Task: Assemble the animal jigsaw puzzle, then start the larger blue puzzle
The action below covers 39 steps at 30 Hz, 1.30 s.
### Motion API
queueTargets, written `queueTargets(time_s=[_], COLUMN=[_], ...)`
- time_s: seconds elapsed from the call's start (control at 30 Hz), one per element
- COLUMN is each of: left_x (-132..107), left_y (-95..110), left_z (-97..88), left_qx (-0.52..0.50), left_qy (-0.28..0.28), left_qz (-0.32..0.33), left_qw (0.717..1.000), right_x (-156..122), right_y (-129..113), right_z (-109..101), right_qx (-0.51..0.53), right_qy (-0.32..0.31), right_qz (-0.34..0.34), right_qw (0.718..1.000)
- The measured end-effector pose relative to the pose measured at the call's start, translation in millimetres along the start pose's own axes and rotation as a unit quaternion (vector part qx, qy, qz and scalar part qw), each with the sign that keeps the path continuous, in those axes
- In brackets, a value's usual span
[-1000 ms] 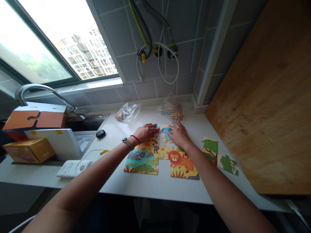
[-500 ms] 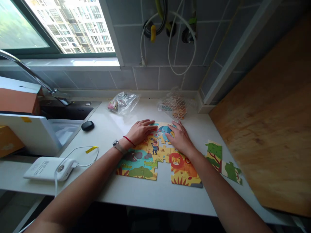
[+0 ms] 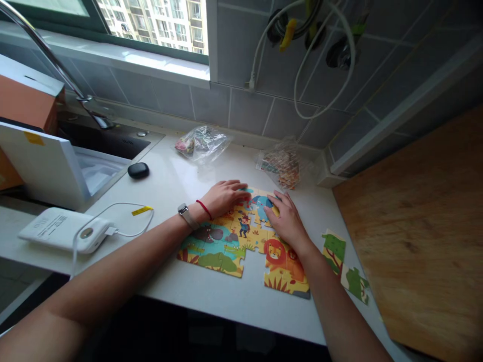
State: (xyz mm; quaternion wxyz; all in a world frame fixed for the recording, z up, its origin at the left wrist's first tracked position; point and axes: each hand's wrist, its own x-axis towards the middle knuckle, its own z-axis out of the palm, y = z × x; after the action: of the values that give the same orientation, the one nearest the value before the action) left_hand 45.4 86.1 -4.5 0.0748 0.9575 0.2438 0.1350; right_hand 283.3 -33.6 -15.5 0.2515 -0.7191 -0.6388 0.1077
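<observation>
A partly joined jigsaw puzzle [image 3: 219, 261] with animal pictures lies flat on the white counter. Its lion section [image 3: 281, 261] is at the lower right, with a gap in the bottom edge beside it. My left hand [image 3: 226, 197] rests on the upper left of the puzzle, palm down, fingers stretched out. On the upper right, my right hand [image 3: 286, 216] lies with fingers spread by the blue elephant piece [image 3: 263, 205]. Both hands cover some of the pieces. Loose green tree pieces [image 3: 354, 284] lie right of my right forearm.
Behind the puzzle sit two clear plastic bags, one [image 3: 206, 145] crumpled and one [image 3: 281, 163] holding puzzle pieces. A black case [image 3: 138, 170], a white power bank [image 3: 64, 229] with a cable, and a sink [image 3: 124, 143] are at left. A wooden board [image 3: 422, 226] stands at right.
The head view has tilted and turned, shifting the whole scene. Both hands stay at nearly the same spots on the puzzle, and no piece has visibly moved.
</observation>
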Motion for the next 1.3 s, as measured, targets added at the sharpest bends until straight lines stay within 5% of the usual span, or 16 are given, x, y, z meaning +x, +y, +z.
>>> queueTargets(time_s=[0.4,0.67,1.3], left_x=[-1.5,-2.0,1.2], left_y=[-2.1,-2.9,-4.8], left_z=[2.9,4.4,2.8], left_qx=[0.014,0.021,0.003], left_qy=[0.027,0.033,0.045], left_qz=[0.03,0.038,0.048], left_qw=[0.999,0.999,0.998], right_x=[-6.2,-8.0,-2.8], right_y=[-11.8,-6.0,-5.4], right_z=[-23.3,-28.0,-39.5], right_qx=[0.017,-0.008,0.023], right_qy=[0.031,-0.143,-0.165], right_qz=[-0.045,-0.043,-0.101], right_qw=[0.998,0.989,0.981])
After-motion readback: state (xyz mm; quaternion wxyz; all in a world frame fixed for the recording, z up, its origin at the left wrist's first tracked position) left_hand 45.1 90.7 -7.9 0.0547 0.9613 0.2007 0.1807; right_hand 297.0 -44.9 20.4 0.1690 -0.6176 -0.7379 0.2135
